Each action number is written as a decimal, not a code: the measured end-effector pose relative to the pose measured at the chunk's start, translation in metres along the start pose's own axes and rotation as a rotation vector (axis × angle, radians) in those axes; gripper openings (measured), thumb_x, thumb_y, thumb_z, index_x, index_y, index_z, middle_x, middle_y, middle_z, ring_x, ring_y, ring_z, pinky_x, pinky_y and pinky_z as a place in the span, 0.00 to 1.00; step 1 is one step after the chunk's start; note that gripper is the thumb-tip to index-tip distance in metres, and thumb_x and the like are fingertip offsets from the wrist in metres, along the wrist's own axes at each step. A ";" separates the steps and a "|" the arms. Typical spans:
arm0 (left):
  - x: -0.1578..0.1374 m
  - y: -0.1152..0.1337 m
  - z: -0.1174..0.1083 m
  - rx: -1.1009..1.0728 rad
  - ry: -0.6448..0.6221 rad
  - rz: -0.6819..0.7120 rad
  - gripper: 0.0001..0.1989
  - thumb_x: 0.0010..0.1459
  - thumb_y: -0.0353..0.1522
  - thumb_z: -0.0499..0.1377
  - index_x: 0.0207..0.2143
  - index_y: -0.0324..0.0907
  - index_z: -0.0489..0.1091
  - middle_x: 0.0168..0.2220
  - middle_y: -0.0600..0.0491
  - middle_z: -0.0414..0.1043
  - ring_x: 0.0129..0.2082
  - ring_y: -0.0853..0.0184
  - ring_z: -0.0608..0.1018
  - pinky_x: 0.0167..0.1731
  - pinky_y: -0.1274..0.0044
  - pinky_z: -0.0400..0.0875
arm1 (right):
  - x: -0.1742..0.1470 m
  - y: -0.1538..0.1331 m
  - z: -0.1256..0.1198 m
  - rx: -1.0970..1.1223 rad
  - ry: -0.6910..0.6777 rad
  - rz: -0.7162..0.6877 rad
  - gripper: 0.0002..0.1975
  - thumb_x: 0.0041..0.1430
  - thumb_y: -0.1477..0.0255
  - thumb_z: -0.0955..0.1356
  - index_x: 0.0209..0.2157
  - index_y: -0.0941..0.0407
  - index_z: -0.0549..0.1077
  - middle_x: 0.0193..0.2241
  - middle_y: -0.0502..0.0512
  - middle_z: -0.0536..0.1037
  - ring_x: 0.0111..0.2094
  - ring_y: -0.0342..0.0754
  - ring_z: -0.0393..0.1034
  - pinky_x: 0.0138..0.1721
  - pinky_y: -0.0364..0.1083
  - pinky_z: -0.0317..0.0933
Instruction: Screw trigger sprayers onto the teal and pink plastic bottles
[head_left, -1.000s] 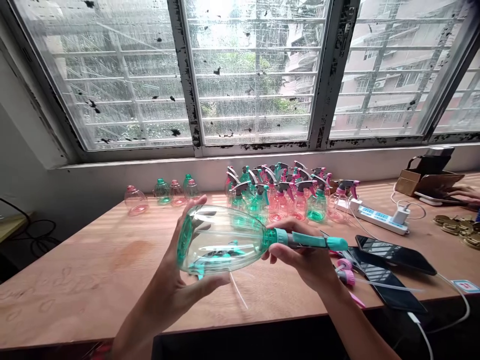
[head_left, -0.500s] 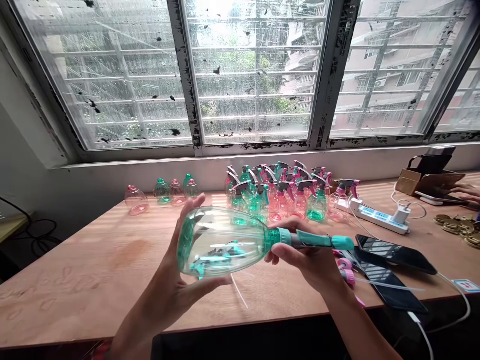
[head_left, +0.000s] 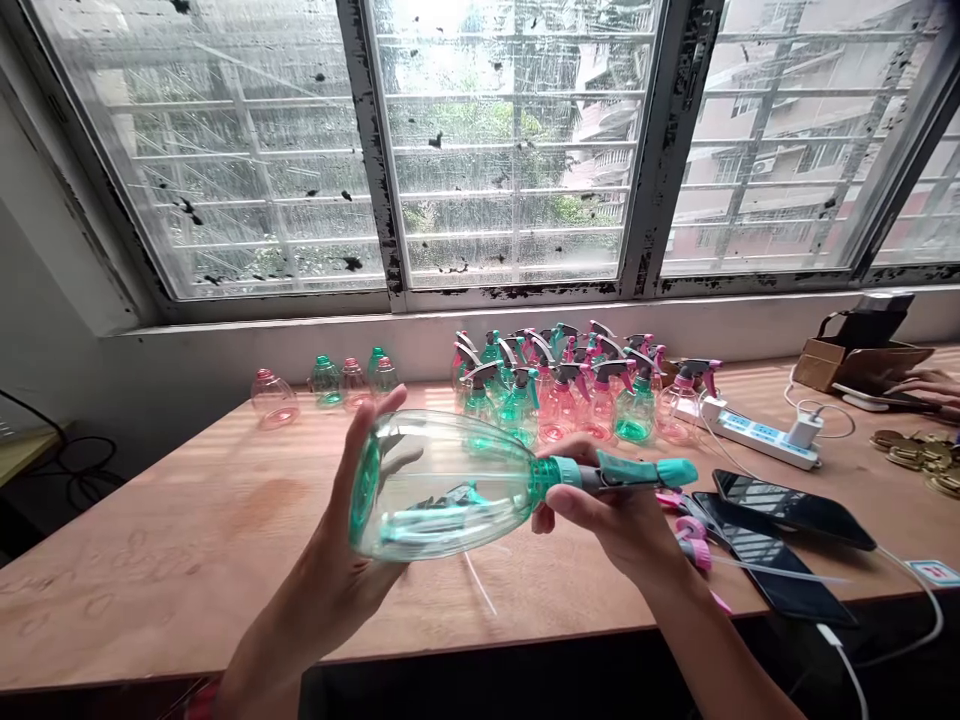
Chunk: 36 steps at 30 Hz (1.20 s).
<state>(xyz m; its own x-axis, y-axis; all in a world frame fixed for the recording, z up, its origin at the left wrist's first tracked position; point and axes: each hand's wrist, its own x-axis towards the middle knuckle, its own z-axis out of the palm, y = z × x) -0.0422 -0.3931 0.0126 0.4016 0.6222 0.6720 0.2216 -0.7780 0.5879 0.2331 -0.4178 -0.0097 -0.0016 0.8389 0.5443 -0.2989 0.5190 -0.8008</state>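
A clear green spray bottle (head_left: 442, 450) lies sideways in the air above the front of the table, its base to the left. My left hand (head_left: 341, 560) cups the base end, with part of its fingers hidden behind the plastic. At the neck, my right hand (head_left: 600, 515) grips the teal collar of the grey and teal trigger sprayer (head_left: 637, 470), which points right. The sprayer sits on the bottle's neck; how tightly cannot be seen. Through the bottle, teal sprayer parts show on the tabletop behind it. A thin white tube (head_left: 480, 585) lies below.
Several assembled spray bottles (head_left: 555, 400) stand at the back. Several headless bottles (head_left: 274, 400) are further left. Pink sprayer parts (head_left: 694, 540), phones (head_left: 795, 510), a power strip (head_left: 757, 435) and gold-coloured pieces (head_left: 919, 450) lie right. Another person's hand (head_left: 930, 385) rests at the far right.
The bottle has rolled slightly about its length and the sprayer's trigger has turned with it. My left thumb has slid back from the bottle's near underside. My right hand keeps its grip at the collar.
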 end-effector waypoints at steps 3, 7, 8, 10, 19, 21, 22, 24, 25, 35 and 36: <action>-0.003 0.001 0.000 0.112 0.017 0.019 0.50 0.77 0.36 0.64 0.82 0.78 0.32 0.85 0.53 0.47 0.81 0.43 0.63 0.74 0.41 0.64 | 0.000 -0.003 0.001 -0.004 -0.023 -0.002 0.16 0.60 0.60 0.85 0.42 0.53 0.83 0.24 0.49 0.86 0.24 0.50 0.84 0.27 0.47 0.78; -0.003 0.006 -0.007 0.235 0.006 -0.016 0.56 0.64 0.47 0.75 0.83 0.67 0.46 0.84 0.50 0.51 0.84 0.34 0.48 0.78 0.38 0.51 | 0.000 -0.008 0.001 -0.167 0.032 -0.111 0.15 0.56 0.67 0.87 0.41 0.52 0.86 0.26 0.48 0.86 0.26 0.48 0.82 0.28 0.45 0.77; -0.002 0.006 -0.009 0.236 0.003 -0.017 0.54 0.64 0.49 0.75 0.83 0.66 0.48 0.84 0.50 0.51 0.84 0.34 0.49 0.78 0.39 0.52 | 0.000 -0.009 0.001 -0.198 0.037 -0.124 0.15 0.55 0.69 0.87 0.41 0.52 0.86 0.26 0.48 0.86 0.27 0.48 0.82 0.28 0.45 0.77; -0.002 0.005 -0.012 0.210 0.001 0.016 0.53 0.67 0.47 0.73 0.83 0.69 0.45 0.85 0.52 0.48 0.83 0.35 0.52 0.77 0.40 0.56 | 0.000 -0.008 0.001 -0.182 0.022 -0.112 0.15 0.55 0.69 0.87 0.42 0.52 0.86 0.26 0.49 0.86 0.27 0.49 0.83 0.29 0.45 0.77; -0.005 0.002 -0.003 0.149 0.002 -0.036 0.65 0.68 0.43 0.73 0.82 0.71 0.23 0.87 0.49 0.40 0.83 0.37 0.53 0.75 0.38 0.57 | 0.000 -0.011 0.002 -0.091 0.004 -0.090 0.15 0.56 0.72 0.87 0.42 0.51 0.86 0.24 0.45 0.83 0.23 0.44 0.79 0.25 0.40 0.77; -0.003 0.007 -0.003 0.176 0.013 -0.080 0.65 0.63 0.48 0.76 0.84 0.67 0.33 0.86 0.48 0.44 0.84 0.33 0.50 0.76 0.38 0.55 | -0.001 -0.012 0.000 -0.158 0.025 -0.127 0.16 0.53 0.73 0.88 0.41 0.51 0.87 0.25 0.46 0.83 0.25 0.46 0.81 0.28 0.42 0.78; -0.002 0.008 -0.004 0.189 0.017 -0.076 0.61 0.64 0.48 0.75 0.84 0.67 0.39 0.86 0.49 0.46 0.83 0.34 0.51 0.77 0.39 0.55 | -0.001 -0.011 -0.001 -0.168 0.023 -0.135 0.16 0.54 0.72 0.87 0.41 0.51 0.87 0.25 0.46 0.83 0.26 0.47 0.82 0.28 0.43 0.79; 0.000 0.008 -0.007 0.184 0.021 -0.007 0.52 0.70 0.45 0.71 0.83 0.69 0.44 0.85 0.51 0.47 0.83 0.38 0.56 0.77 0.44 0.61 | -0.003 -0.007 -0.003 -0.145 -0.008 -0.128 0.14 0.58 0.69 0.86 0.43 0.51 0.86 0.26 0.47 0.84 0.25 0.48 0.82 0.26 0.44 0.79; 0.000 0.006 -0.009 0.173 0.020 0.048 0.49 0.73 0.42 0.69 0.83 0.71 0.43 0.86 0.52 0.46 0.83 0.41 0.58 0.76 0.47 0.63 | -0.003 -0.005 -0.004 -0.129 -0.029 -0.117 0.13 0.61 0.67 0.85 0.44 0.52 0.86 0.26 0.48 0.85 0.24 0.48 0.83 0.24 0.44 0.79; -0.006 0.002 -0.011 0.190 0.047 -0.052 0.57 0.63 0.49 0.76 0.83 0.66 0.47 0.80 0.48 0.63 0.78 0.37 0.67 0.76 0.44 0.62 | -0.006 -0.011 -0.003 -0.186 -0.047 -0.156 0.12 0.61 0.72 0.84 0.45 0.52 0.86 0.30 0.51 0.88 0.27 0.47 0.84 0.27 0.43 0.78; -0.004 0.003 -0.011 0.175 0.030 -0.044 0.58 0.59 0.52 0.77 0.83 0.64 0.50 0.80 0.48 0.63 0.78 0.36 0.66 0.76 0.45 0.63 | -0.007 -0.012 -0.003 -0.199 -0.039 -0.154 0.13 0.59 0.72 0.85 0.44 0.52 0.86 0.30 0.51 0.88 0.27 0.48 0.84 0.28 0.43 0.78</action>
<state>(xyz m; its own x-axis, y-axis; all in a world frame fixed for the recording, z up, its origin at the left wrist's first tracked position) -0.0531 -0.3975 0.0167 0.3618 0.6560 0.6624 0.3902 -0.7519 0.5314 0.2394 -0.4290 -0.0043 -0.0088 0.7421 0.6702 -0.1051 0.6659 -0.7387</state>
